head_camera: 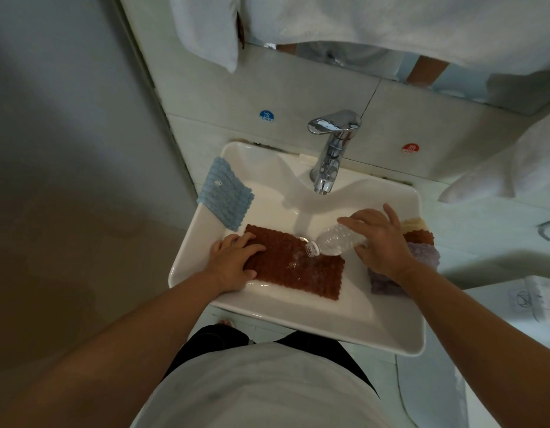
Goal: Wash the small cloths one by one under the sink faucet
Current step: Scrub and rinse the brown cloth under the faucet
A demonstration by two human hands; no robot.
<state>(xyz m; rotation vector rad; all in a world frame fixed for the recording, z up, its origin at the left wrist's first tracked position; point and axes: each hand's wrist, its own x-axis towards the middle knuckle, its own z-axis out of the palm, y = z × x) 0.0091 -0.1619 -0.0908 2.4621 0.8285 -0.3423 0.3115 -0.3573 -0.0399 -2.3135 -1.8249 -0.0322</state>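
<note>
A white rectangular ceramic sink fills the middle of the view, fixed against a pale tiled wall with a chrome single-lever faucet at its back edge. Spread flat across the basin lies a rust-brown textured cloth. A light blue knitted cloth drapes over the sink's left rim, and a stack of small cloths, lilac, brown and cream, sits on the right rim. The left hand presses flat, fingers spread, on the brown cloth's left end. The right hand grips a clear plastic bottle, tilted with its open neck down over the cloth; liquid appears to be spilling out, though the blur makes that uncertain. Blue and red round stickers mark the wall.
</note>
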